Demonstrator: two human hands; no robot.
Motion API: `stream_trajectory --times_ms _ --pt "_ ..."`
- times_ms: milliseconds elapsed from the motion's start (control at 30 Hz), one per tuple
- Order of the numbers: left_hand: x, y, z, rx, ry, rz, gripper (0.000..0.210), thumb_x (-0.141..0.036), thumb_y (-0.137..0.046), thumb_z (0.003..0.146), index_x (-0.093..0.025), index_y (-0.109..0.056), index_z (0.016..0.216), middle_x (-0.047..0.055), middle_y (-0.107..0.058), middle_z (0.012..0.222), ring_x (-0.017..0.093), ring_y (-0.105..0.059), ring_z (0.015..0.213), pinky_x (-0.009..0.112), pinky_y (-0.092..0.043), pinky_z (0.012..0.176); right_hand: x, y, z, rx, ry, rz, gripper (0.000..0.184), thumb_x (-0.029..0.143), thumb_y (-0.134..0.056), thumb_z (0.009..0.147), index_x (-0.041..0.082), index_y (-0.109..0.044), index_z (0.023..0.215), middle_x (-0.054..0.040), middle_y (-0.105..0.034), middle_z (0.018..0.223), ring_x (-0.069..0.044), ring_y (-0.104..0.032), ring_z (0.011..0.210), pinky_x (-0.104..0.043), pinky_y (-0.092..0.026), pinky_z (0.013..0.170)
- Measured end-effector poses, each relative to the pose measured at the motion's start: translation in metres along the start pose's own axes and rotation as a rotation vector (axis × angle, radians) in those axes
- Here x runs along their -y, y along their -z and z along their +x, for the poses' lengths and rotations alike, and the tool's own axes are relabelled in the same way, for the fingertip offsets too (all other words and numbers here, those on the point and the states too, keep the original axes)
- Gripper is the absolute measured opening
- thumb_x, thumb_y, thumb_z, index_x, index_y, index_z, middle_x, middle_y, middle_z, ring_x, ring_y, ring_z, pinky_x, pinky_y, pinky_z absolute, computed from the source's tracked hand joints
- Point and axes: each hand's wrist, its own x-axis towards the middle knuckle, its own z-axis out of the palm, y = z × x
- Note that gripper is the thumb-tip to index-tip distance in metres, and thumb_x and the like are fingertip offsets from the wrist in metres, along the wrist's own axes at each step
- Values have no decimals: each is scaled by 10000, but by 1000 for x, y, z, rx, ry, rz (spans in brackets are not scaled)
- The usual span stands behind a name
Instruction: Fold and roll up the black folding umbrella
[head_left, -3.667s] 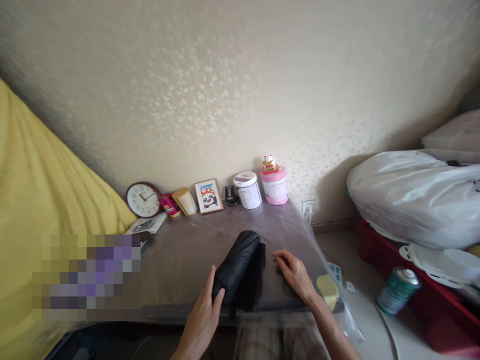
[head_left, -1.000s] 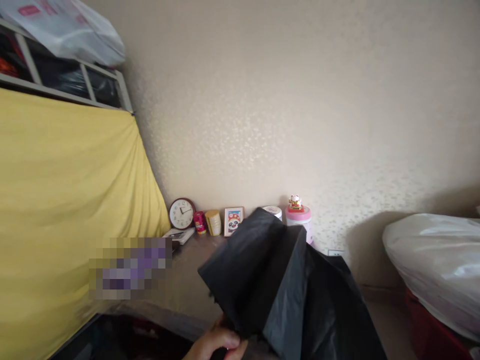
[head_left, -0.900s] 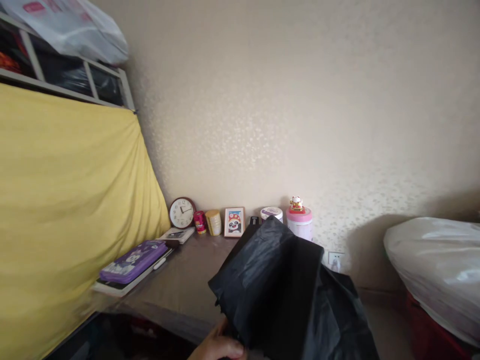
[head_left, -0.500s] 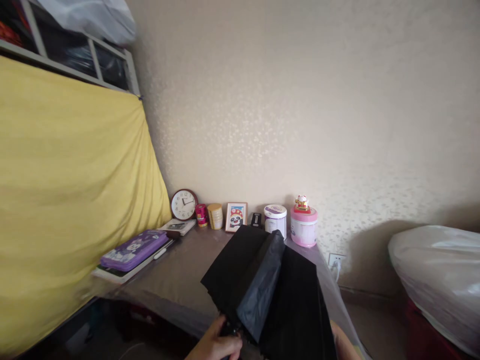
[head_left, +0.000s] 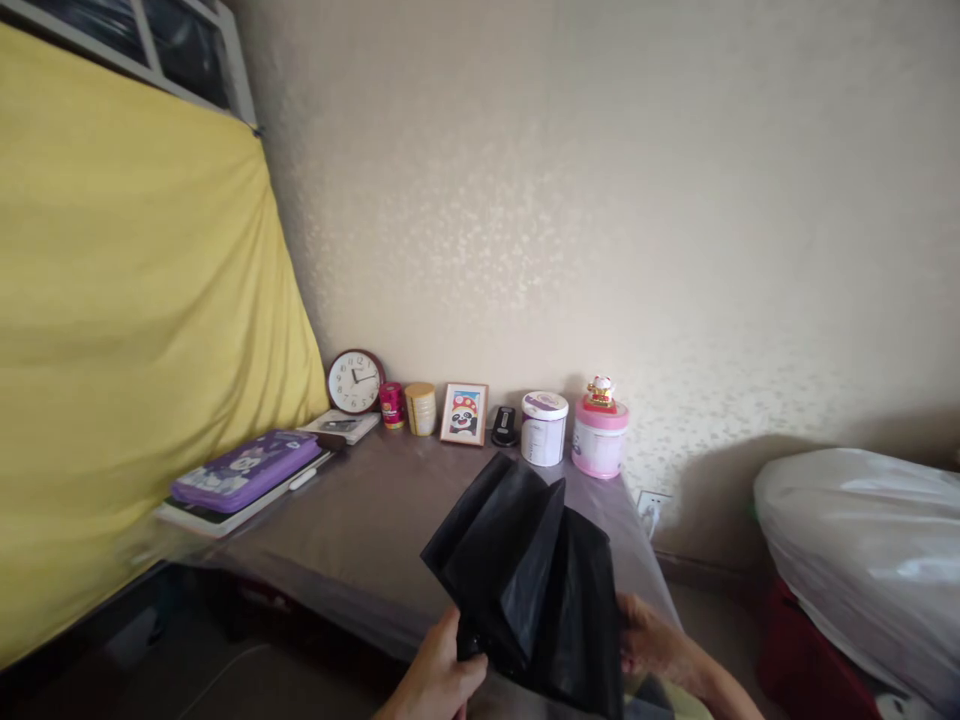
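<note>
A black folding umbrella (head_left: 525,570), its cloth in loose pleats, is held above the front of the table. My left hand (head_left: 442,670) is closed round its dark handle end, at the lower left of the cloth. At the right edge of the pleats, my right hand (head_left: 652,635) has its fingers curled against the fabric; the fingertips are partly hidden behind it. The far end of the umbrella points toward the wall.
Along the wall stand a clock (head_left: 356,381), a pink can (head_left: 391,404), a yellow-lidded jar (head_left: 421,410), a panda picture frame (head_left: 464,413), a white tub (head_left: 544,430) and a pink tub (head_left: 599,440). A purple case (head_left: 244,470) lies left. A bagged bundle (head_left: 862,530) stands right.
My right hand has come into fuller view at the umbrella's right edge. The pleats look narrower and more drawn together. The camera view has tilted slightly down and shifted right.
</note>
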Motion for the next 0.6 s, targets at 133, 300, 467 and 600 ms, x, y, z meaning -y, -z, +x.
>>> stream_trajectory --times_ms 133,300,467,600 --pt "1 -2 1 -38 36 41 500 -246 -495 722 -156 -377 1199 -78 -507 574 59 -365 277 185 -323 304 -7 11 -11 -129 111 -191 112 217 -513 674 204 -624 675 3 -611 629 -157 -560 615 -236 -452 586" --pt "2 3 1 -103 -69 281 515 -261 -478 776 -205 -386 1279 29 -656 790 124 -581 482 217 -425 485 -19 22 -29 -284 192 -399 183 295 -462 809 234 -620 741 -23 -625 732 -169 -580 662 -248 -442 628" --pt "19 0 8 -104 -88 604 647 -206 -483 760 -179 -297 1379 90 -686 897 244 -648 880 311 -462 758 -32 15 -44 -317 229 -511 168 261 -438 817 234 -589 750 -26 -614 763 -163 -593 679 -236 -465 623" --pt "18 1 6 -19 10 410 743 -215 -457 793 -232 -78 1432 48 -675 824 185 -659 625 261 -491 563 -37 10 -50 -329 299 -553 214 283 -383 875 224 -571 790 -16 -601 761 -130 -588 618 -201 -469 565"
